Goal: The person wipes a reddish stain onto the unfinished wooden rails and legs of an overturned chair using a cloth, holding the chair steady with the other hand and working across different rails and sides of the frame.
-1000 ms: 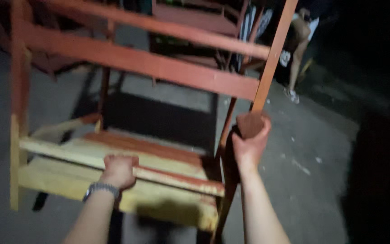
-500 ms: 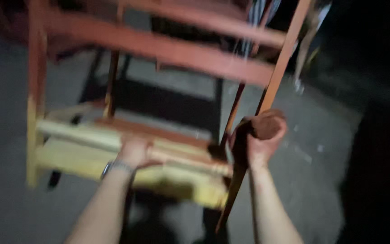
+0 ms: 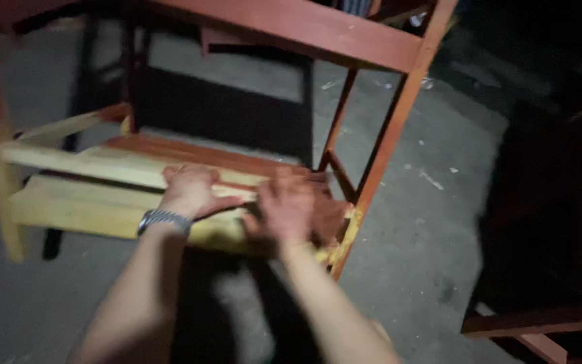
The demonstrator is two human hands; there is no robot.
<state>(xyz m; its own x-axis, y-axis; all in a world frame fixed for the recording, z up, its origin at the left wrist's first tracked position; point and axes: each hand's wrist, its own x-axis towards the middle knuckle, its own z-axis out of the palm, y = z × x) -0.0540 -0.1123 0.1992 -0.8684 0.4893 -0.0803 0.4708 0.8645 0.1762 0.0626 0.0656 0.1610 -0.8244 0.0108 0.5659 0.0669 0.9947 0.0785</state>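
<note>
Dim scene, light fell from the camera's side, right hand motion-blurred, dark shadows swallowed the right edge

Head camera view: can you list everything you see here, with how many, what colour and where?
Wooden frame: one, red-brown rails and uprights, fills the upper and left part of the view, tilted.
Pale slats: at least two, unpainted yellowish wood, low on the frame at left, under the hands.
Red-brown slat: one, just behind the pale ones.
Concrete floor: grey, speckled with light flecks, beneath everything.
Second wooden piece: one, red-brown, bottom right corner, mostly in the dark.
Wristwatch: one, metallic band, on the left wrist.
Left hand: flat on the pale slats, fingers spread.
Right hand: blurred, on the slats near the frame's right upright; its grip cannot be made out.
</note>
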